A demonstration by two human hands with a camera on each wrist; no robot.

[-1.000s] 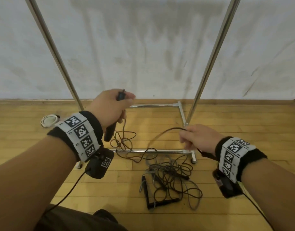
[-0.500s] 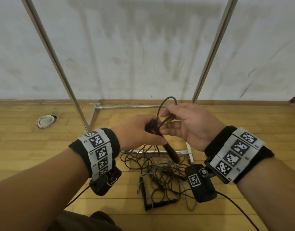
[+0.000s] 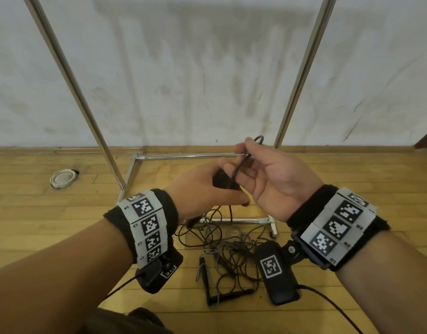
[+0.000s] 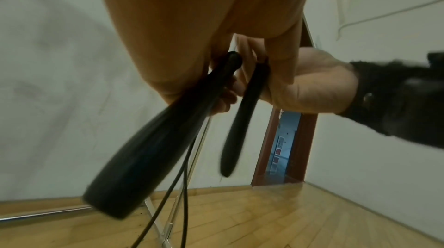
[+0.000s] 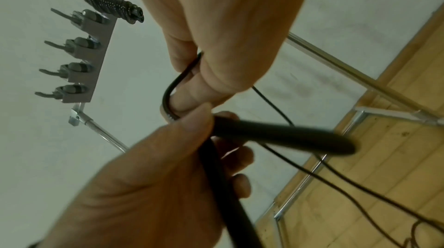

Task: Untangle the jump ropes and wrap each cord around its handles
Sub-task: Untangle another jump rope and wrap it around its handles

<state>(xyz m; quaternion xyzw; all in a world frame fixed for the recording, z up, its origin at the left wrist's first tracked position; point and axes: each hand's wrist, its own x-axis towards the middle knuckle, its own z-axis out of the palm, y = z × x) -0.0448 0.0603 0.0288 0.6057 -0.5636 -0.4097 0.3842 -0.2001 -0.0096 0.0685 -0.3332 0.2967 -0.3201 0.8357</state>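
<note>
**Both hands clamped on one jump rope above the tangle**

The left hand (image 3: 202, 189) gripped two black handles (image 4: 153, 142) together, the thicker one slanting down, the slimmer beside it. The right hand (image 3: 277, 179) pinched a loop of black cord (image 3: 241, 165) just above the handles' tops, fingers curled round it. Cord strands hung to the wooden floor (image 3: 63, 225), where the tangled ropes (image 3: 231, 256) lay near the metal rack (image 3: 207, 156) base, with another handle (image 3: 231, 294) among them.
</note>
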